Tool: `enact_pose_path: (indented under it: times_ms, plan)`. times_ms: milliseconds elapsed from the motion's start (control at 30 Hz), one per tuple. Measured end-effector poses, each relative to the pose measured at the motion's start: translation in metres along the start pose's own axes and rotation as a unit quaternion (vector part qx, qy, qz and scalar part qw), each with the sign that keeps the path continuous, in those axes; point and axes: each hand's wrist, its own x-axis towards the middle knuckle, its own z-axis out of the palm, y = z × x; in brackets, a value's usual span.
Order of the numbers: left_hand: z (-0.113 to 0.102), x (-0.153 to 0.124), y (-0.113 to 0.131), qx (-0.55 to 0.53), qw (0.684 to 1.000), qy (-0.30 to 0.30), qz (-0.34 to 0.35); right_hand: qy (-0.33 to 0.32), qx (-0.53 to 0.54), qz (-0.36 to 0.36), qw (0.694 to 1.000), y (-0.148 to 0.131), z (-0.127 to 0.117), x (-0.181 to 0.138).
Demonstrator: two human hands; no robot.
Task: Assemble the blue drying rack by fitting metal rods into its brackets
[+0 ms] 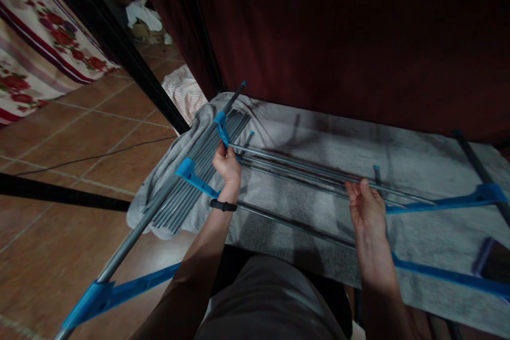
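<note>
A rack frame of grey metal rods (303, 167) and blue plastic brackets lies over a grey towel (418, 164) on the floor. My left hand (228, 166) is closed around the left end of a rod, next to a blue bracket (221, 127) on the long grey side pole (159, 204). My right hand (365, 203) curls its fingers over the same group of rods further right, near a blue arm (450, 203). A bundle of loose grey rods (199, 175) lies under the side pole.
A dark red curtain (358, 32) hangs right behind the towel. Brown tiles (79, 138) stretch to the left, crossed by a black bar (59, 195) and a thin cable. A flowered bedspread (35, 48) hangs far left. A dark phone (494, 260) lies at the right edge.
</note>
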Motion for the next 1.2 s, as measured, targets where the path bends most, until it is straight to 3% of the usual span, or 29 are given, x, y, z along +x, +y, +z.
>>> enact_pose_path:
  times_ms: [1200]
  plan:
    - [0.0004,0.0028,0.0001,0.017,1.0,-0.003,0.003,-0.015,-0.016,0.002,1.0,-0.0037,-0.0002,-0.0001]
